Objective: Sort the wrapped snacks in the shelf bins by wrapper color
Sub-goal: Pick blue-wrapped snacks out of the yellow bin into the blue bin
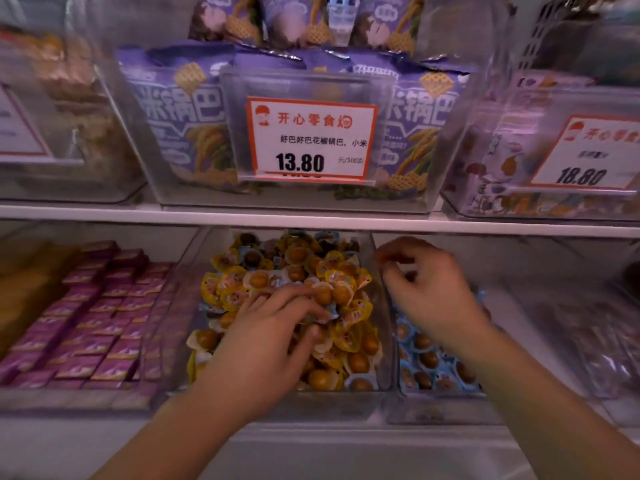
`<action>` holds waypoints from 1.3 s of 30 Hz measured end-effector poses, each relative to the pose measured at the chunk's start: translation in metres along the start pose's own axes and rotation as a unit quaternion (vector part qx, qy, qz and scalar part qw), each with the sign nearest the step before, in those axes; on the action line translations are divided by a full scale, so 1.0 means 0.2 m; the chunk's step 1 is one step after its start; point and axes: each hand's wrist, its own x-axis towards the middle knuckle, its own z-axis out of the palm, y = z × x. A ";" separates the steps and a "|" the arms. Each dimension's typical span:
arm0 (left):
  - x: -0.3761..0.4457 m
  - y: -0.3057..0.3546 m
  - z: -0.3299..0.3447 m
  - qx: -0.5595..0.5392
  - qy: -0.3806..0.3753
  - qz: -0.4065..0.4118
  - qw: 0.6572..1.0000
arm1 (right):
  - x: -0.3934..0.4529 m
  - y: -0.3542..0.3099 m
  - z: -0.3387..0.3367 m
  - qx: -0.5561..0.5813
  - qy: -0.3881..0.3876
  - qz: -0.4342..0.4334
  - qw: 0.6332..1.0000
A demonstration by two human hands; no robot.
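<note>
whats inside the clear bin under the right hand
The clear bin holds blue-wrapped snacks, each showing a brown round piece. The right hand and forearm cover most of the pile, so whether any yellow wrappers lie there cannot be seen.

Left hand (266, 336): bare, no glove, ring or watch visible; forearm bare to the frame edge, no sleeve in view. Right hand (427, 287): bare, no glove or jewellery visible; forearm likewise unsleeved. Fingernails short where visible.
</note>
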 end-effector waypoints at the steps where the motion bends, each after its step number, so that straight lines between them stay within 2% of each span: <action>1: 0.00 -0.03 -0.02 0.013 0.000 -0.019 1.000 | -0.06 -0.06 0.01 -0.063 -0.068 -0.087 0.992; 3: 0.01 -0.09 -0.06 0.036 -0.015 -0.048 0.998 | -0.14 -0.13 0.02 -0.171 -0.217 -0.184 0.943; 5: 0.00 -0.14 -0.08 0.047 -0.052 -0.052 0.996 | -0.16 -0.15 0.04 -0.278 -0.304 -0.216 0.885; 9: -0.02 -0.16 -0.10 0.050 -0.085 -0.041 0.994 | -0.18 -0.14 0.07 -0.413 -0.344 -0.221 0.814; 12: -0.03 -0.15 -0.10 0.041 -0.064 -0.044 0.996 | -0.19 -0.15 0.12 -0.447 -0.332 -0.227 0.799; 15: -0.01 -0.10 -0.07 0.031 -0.036 -0.029 0.998 | -0.19 -0.13 0.12 -0.418 -0.331 -0.226 0.815; 19: 0.03 -0.01 0.01 0.033 -0.063 0.010 0.997 | -0.15 -0.14 0.03 -0.241 -0.346 -0.143 0.895; 22: 0.04 0.01 0.06 0.065 -0.072 0.021 0.995 | -0.11 -0.16 -0.02 -0.137 -0.284 -0.058 0.947; 25: 0.04 0.02 0.04 0.077 -0.033 0.009 0.996 | -0.08 -0.17 0.03 -0.085 -0.203 -0.034 0.975; 28: 0.02 0.01 0.01 0.003 0.007 -0.042 0.999 | 0.00 -0.18 0.13 -0.084 -0.149 -0.019 0.985; 31: -0.03 -0.05 -0.06 -0.070 0.090 -0.097 0.989 | 0.08 -0.18 0.24 -0.098 -0.136 0.016 0.986; 35: -0.07 -0.15 -0.18 -0.004 0.132 -0.106 0.986 | 0.16 -0.16 0.39 -0.121 -0.159 0.030 0.979; 36: -0.07 -0.16 -0.18 0.033 0.109 -0.096 0.989 | 0.18 -0.15 0.43 -0.118 -0.168 0.031 0.978; 39: -0.10 -0.18 -0.14 0.164 -0.053 -0.082 0.982 | 0.20 -0.14 0.53 -0.166 -0.218 -0.006 0.962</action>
